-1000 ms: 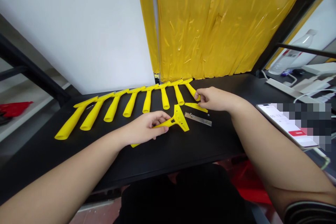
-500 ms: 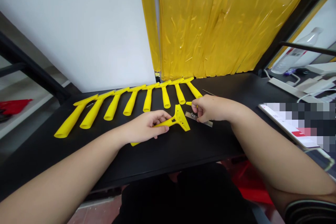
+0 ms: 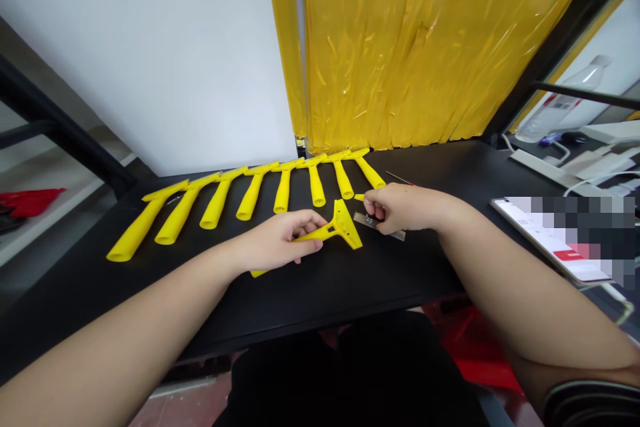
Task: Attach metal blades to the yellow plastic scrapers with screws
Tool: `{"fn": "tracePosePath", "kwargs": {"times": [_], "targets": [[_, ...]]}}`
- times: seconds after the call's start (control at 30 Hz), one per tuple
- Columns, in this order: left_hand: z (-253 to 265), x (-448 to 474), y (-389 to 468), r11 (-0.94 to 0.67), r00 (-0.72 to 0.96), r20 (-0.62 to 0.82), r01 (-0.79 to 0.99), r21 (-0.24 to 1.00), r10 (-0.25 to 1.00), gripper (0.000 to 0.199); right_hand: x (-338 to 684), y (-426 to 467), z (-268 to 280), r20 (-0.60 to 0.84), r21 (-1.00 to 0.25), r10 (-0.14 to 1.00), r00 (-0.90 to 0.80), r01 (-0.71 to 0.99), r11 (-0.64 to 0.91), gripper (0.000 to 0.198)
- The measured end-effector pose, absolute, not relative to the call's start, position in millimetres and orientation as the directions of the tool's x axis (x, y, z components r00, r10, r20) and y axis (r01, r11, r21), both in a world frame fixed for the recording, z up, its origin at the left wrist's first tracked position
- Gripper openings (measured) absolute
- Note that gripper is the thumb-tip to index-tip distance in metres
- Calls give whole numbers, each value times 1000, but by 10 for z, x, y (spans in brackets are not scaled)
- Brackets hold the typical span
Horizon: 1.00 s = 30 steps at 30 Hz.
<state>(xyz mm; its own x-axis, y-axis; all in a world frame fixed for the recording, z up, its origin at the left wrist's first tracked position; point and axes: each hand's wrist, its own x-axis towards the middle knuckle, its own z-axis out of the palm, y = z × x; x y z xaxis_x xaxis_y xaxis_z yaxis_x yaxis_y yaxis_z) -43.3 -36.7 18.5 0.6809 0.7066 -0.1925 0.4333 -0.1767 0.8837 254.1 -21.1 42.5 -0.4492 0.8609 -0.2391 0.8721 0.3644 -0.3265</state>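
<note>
My left hand (image 3: 290, 238) is closed around the handle of a yellow plastic scraper (image 3: 345, 227), whose T-shaped head points right and shows small holes. To the right, my right hand (image 3: 393, 205) has its fingers curled in a pinch above a flat metal blade (image 3: 397, 234). Small shiny bits, perhaps screws (image 3: 371, 219), lie on the blade beside the fingertips. What the pinch holds, if anything, is hidden. A yellow tip (image 3: 359, 197) pokes out behind the right fingers, its rest covered by the hand.
Several yellow scraper handles (image 3: 247, 195) lie in a row along the back of the black table (image 3: 300, 307). A thin screwdriver-like rod (image 3: 397, 177) lies behind my right hand. A tablet (image 3: 545, 240) is at the right, with a plastic bottle (image 3: 563, 100) beyond it.
Almost nothing differs. My right fingers have shifted very slightly by the blade, and the view has moved a little. The left hand keeps its hold on the scraper.
</note>
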Motion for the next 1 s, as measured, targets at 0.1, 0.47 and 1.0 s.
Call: {"fn": "tracePosePath", "kwargs": {"times": [0.1,0.47,1.0], "targets": [[178,-436,-364,-175,677,-194,437,882,710,40,2554,-194,440,-169,-376,855,-490,834,403,24],[186,-435,-366,-199,680,-189,450,870,709,43,2510,-132,398,-160,-389,871,-465,841,377,10],[196,-436,-369,-203,678,-197,462,863,708,43,2643,-98,407,-192,-315,880,-434,877,363,18]]}}
